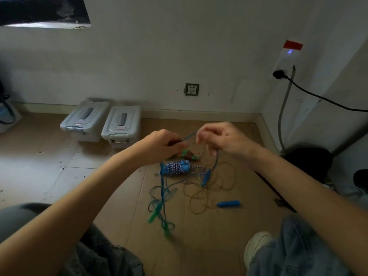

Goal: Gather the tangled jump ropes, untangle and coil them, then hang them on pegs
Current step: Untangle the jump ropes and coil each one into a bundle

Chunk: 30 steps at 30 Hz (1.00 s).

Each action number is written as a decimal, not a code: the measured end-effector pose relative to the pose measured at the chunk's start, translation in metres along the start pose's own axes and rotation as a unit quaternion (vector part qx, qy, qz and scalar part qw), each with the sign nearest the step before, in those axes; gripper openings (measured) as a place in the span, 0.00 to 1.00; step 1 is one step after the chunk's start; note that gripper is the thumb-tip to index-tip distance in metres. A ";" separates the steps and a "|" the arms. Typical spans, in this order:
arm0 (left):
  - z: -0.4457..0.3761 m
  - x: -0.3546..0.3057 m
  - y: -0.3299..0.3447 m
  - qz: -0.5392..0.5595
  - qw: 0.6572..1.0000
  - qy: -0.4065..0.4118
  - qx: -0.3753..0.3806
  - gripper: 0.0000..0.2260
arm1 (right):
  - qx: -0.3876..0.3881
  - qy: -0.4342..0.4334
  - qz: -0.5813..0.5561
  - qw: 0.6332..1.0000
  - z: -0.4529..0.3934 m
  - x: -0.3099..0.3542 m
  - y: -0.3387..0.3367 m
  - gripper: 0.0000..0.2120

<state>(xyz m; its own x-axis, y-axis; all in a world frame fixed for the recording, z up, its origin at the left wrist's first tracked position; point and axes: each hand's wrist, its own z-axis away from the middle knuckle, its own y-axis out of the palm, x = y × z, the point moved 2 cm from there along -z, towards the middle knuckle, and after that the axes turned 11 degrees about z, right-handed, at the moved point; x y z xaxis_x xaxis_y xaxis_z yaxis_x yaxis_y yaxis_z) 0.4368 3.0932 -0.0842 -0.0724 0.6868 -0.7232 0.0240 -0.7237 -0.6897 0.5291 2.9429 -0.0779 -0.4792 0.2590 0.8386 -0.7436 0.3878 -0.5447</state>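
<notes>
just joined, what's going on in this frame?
A person sitting on the floor is working on tangled jump ropes. The left hand and right hand are raised and pinch a thin blue rope stretched between them; its ends trail down into the tangle on the cardboard. One blue-and-white rope already lies coiled there. A loose blue handle and a green handle lie nearby. No pegs are in view, so nothing is hung yet.
</notes>
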 end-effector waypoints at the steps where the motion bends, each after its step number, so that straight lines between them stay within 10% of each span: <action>1: 0.002 0.006 0.005 -0.024 0.999 -0.036 0.022 0.15 | -0.084 0.007 -0.064 0.994 -0.001 0.001 -0.010 0.09; 5: 0.016 0.036 0.028 -0.142 0.961 -0.201 0.126 0.14 | -0.285 0.015 -0.137 0.949 0.003 -0.006 -0.045 0.12; 9: 0.004 0.011 0.004 0.110 0.989 -0.096 -0.021 0.12 | 0.017 0.167 0.226 0.960 0.009 -0.022 -0.025 0.08; 12: 0.001 -0.011 0.006 0.105 0.993 -0.045 0.031 0.11 | 0.092 0.197 0.347 0.912 0.011 -0.030 -0.009 0.39; 14: 0.003 -0.012 0.018 0.023 0.995 -0.045 0.091 0.12 | 0.079 0.115 0.250 0.958 0.007 -0.017 -0.003 0.42; 18: 0.000 -0.013 0.009 0.048 0.998 -0.033 0.037 0.11 | 0.155 0.038 0.055 0.986 0.007 -0.006 0.008 0.07; 24: 0.012 0.025 0.007 -0.140 0.981 -0.117 0.073 0.08 | -0.075 -0.002 -0.247 0.966 0.002 0.004 -0.028 0.08; 30: 0.012 0.022 -0.002 0.308 0.935 -0.166 0.060 0.10 | -0.118 0.094 -0.070 0.986 0.003 -0.015 -0.021 0.12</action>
<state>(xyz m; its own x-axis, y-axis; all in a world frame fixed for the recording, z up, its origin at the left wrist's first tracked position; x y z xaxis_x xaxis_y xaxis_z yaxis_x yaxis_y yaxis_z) 0.4228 3.1085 -0.0984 -0.3877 0.0935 -0.9170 0.0530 -0.9909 -0.1235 0.5508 2.9284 -0.0794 -0.2685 0.3401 0.9013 -0.6555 0.6211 -0.4296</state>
